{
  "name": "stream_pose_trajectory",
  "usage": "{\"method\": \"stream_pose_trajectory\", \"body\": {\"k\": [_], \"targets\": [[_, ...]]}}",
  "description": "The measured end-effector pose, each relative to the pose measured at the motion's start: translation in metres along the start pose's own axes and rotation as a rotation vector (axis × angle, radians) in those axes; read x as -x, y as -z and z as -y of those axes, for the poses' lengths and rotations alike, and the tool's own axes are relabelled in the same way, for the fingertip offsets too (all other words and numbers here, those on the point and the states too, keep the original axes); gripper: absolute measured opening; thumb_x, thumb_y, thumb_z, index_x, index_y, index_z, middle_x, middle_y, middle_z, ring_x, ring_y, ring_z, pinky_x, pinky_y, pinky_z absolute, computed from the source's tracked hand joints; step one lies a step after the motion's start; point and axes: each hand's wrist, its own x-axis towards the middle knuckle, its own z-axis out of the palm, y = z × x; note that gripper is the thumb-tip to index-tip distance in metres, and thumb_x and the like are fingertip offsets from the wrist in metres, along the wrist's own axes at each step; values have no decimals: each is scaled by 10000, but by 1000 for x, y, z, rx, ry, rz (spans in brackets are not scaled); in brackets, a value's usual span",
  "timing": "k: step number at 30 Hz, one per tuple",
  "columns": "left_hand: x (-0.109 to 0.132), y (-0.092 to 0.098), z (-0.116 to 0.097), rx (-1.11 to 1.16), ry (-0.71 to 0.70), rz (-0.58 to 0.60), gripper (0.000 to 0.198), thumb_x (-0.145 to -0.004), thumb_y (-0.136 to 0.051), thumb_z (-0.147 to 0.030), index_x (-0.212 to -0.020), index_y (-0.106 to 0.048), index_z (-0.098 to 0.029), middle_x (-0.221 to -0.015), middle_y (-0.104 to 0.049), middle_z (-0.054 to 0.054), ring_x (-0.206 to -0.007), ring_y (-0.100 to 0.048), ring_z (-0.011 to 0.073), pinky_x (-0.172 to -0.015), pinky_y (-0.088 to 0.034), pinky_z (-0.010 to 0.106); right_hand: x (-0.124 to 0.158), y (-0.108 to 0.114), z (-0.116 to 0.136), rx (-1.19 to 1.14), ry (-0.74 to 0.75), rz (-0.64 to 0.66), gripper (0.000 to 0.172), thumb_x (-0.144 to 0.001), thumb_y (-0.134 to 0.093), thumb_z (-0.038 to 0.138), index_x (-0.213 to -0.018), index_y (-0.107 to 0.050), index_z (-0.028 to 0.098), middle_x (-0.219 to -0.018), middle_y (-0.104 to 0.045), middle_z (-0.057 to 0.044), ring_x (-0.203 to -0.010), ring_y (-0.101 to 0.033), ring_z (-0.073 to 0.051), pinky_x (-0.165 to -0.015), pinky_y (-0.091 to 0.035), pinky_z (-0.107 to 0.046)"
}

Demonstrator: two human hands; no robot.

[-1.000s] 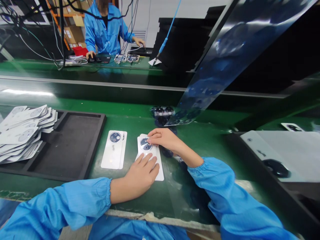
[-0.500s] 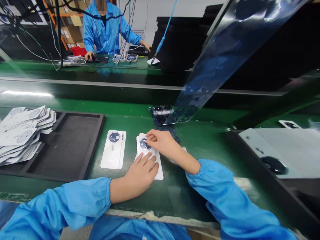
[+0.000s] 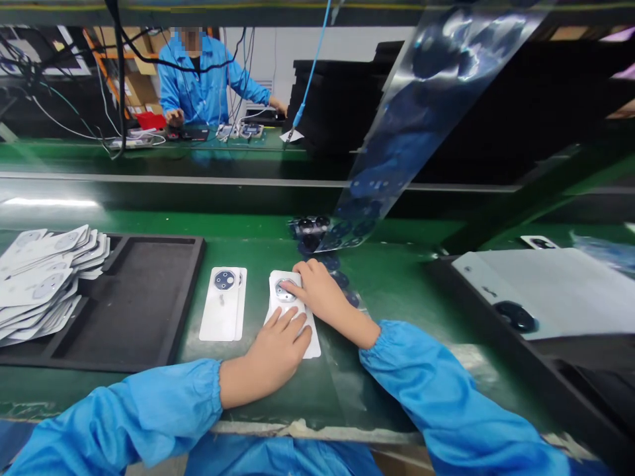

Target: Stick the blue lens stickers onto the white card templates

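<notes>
My left hand point(image 3: 272, 354) lies flat with spread fingers on the lower part of a white phone back cover point(image 3: 280, 277), which rests on another cover. My right hand point(image 3: 321, 291) is at the cover's upper right edge. Its thumb is stretched across the round camera area point(image 3: 286, 291), apart from the index finger, and the other fingers are bent and partly hidden. To the left, two more phone back covers point(image 3: 221, 316) lie overlapped, the top one with a dark blue camera circle point(image 3: 225, 280).
A black tray point(image 3: 129, 297) at left carries a pile of white covers point(image 3: 37, 291). A clear film strip with dark round pieces point(image 3: 397, 139) hangs down to the bench. At right stands a black box point(image 3: 489, 311) with a pale cover. Across the bench, a person in blue point(image 3: 198, 86) works.
My right thumb has gone from a pinch with the fingers to lying across the camera circle. My left hand stays on the cover. The head view has tilted up slightly.
</notes>
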Motion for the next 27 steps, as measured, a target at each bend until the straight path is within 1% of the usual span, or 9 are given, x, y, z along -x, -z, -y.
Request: {"method": "stream_pose_trajectory", "body": {"k": [5, 8, 11, 16, 18, 20, 23, 25, 27], "targets": [[1, 0, 0, 2, -6, 23, 302, -915, -483, -124, -1174, -638, -121, -1318, -633, 171, -1316, -542, 308, -1096, -432, 511, 0, -2, -9, -148, 11, -17, 207, -1041, -447, 288, -975, -620, 196, -903, -621, -60, -862, -555, -239, -829, -436, -370], [1, 0, 1, 2, 2, 30, 306, -915, -491, -115, -1187, -631, -125, -1320, -632, 172, -1333, -528, 300, -1110, -420, 508, 3, 1, -7, -245, 7, -21, 163, -976, -574, 317, -1066, -658, 209, -878, -610, -40, -864, -565, -228, -826, -445, -356], [1, 1, 1, 8, 5, 20, 305, -910, -510, -121, -1192, -626, -113, -1310, -632, 182, -1324, -536, 308, -1114, -420, 516, 5, -2, -7, -337, -45, -34, 285, -848, -726, 333, -1104, -678, 216, -887, -605, -28, -857, -586, -218, -812, -467, -347], [0, 6, -2, -2, -27, -67, 283, -949, -524, -155, -1216, -615, -126, -1337, -613, 184, -1364, -498, 344, -1127, -408, 574, 4, 2, -7, -476, -174, -90, 371, -816, -726, 398, -1110, -639, 189, -808, -655, -13, -754, -632, -201, -724, -508, -322], [-1, 11, -4, -1, -112, -142, 244, -970, -533, -178, -1195, -624, -153, -1340, -615, 157, -1385, -476, 345, -1153, -365, 611, 3, 18, -6, -493, -199, -139, 339, -868, -659, 428, -1104, -634, 185, -803, -669, -25, -744, -635, -205, -710, -503, -322], [-3, 18, -5, 25, -252, -193, 191, -961, -566, -184, -1131, -644, -143, -1299, -634, 145, -1376, -487, 325, -1173, -356, 576, 0, 38, -2, -482, -205, -223, 298, -919, -591, 443, -1072, -642, 192, -773, -658, -26, -721, -616, -206, -702, -480, -326], [-7, 30, -4, 119, -428, -122, 233, -954, -572, -231, -1121, -655, -91, -1266, -634, 179, -1347, -515, 299, -1152, -406, 437, -15, 57, 16, -490, -169, -354, 273, -951, -569, 457, -1050, -634, 211, -701, -628, -10, -665, -583, -201, -670, -448, -320], [-10, 34, -3, 184, -443, -38, 386, -979, -525, -336, -1230, -622, -61, -1334, -587, 216, -1357, -499, 316, -1128, -423, 413, -31, 49, 36, -499, -113, -283, 241, -962, -575, 436, -1038, -625, 214, -717, -659, -15, -673, -606, -201, -646, -450, -305], [-12, 35, -2, 230, -410, 23, 546, -994, -467, -463, -1349, -555, -56, -1405, -530, 229, -1375, -467, 346, -1137, -402, 449, -47, 26, 59, -476, -44, -87, 194, -970, -579, 386, -1014, -623, 202, -738, -694, -22, -683, -637, -198, -616, -462, -289]]}}
